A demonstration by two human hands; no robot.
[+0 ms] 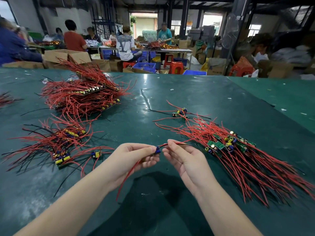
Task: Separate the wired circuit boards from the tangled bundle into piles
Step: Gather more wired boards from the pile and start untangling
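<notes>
My left hand [133,159] pinches a small circuit board [157,150] with blue parts just above the green table [170,92]; a red wire trails down from it past my wrist. My right hand [183,156] pinches the board's red and black wires [164,145] right beside it. The tangled bundle [238,150] of boards and red wires lies to the right of my hands. A pile of separated boards [63,142] lies to the left, with one lone board [96,154] beside it. Two or three loose boards [179,112] sit further back.
A large stack of wired boards [85,94] sits at the back left. More red wires [5,99] poke in at the left edge. Beyond the table's far edge are cardboard boxes [66,56], blue crates [144,66], red stools [176,67] and several seated people at other tables.
</notes>
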